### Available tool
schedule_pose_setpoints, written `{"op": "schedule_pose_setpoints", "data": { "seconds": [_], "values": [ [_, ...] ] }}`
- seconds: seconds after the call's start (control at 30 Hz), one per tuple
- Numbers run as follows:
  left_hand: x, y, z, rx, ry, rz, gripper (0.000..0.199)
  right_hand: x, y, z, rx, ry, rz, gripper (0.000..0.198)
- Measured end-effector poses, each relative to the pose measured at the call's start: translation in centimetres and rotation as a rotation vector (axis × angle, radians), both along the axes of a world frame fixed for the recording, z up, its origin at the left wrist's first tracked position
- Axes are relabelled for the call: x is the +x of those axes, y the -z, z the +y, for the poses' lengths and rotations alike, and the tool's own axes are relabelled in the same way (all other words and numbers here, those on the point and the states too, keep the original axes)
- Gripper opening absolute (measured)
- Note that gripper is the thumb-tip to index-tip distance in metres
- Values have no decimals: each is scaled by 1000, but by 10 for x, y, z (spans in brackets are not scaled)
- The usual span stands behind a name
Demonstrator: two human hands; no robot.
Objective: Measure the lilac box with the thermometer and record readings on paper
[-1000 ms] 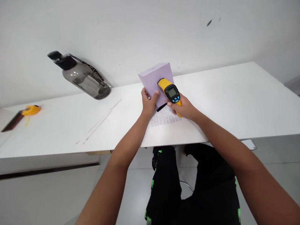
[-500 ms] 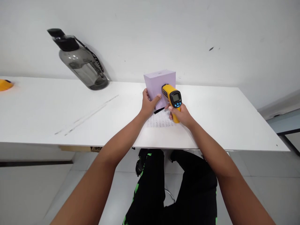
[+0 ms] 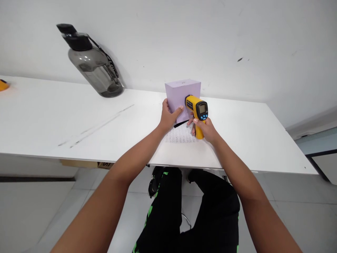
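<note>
A lilac box (image 3: 177, 96) stands on the white table, with my left hand (image 3: 169, 114) gripping its left side, thumb across the front face. My right hand (image 3: 206, 128) is wrapped round the handle of a yellow and black infrared thermometer (image 3: 194, 103). Its nose points at the front of the box, very close to it; I cannot tell whether they touch. Its small display faces me above blue buttons. Under and before the box lies a sheet of paper with handwritten rows (image 3: 181, 135). A black pen-like stick (image 3: 181, 123) rests at the foot of the box.
A grey see-through water bottle (image 3: 97, 70) with a black lid stands at the back left, by the wall. At the far left edge shows part of an orange object (image 3: 3, 85). The white table (image 3: 242, 137) ends at the right, and its front edge runs above my legs.
The view has shifted and tilted slightly, so less of the orange object shows. Both hands keep their holds, and the thermometer stays close before the box.
</note>
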State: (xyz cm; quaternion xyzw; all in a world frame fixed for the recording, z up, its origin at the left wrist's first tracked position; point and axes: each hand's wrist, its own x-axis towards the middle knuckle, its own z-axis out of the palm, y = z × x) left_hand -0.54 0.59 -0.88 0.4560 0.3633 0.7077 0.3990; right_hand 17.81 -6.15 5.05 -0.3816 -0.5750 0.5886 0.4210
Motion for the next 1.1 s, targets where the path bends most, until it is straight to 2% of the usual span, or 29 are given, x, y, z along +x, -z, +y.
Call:
{"op": "schedule_pose_setpoints", "data": {
  "seconds": [0.2,0.47,0.83,1.1],
  "values": [
    [1,-3,-1,-52,47,-22,79,-1,1,-1,24,-8,5,67],
    [2,-15,-11,-101,26,126,80,0,2,0,26,-5,4,66],
    [-3,-4,-5,-65,41,144,79,0,4,0,24,4,21,61],
    [-5,2,2,-25,70,122,80,-2,2,0,25,5,-2,45]
  ]
}}
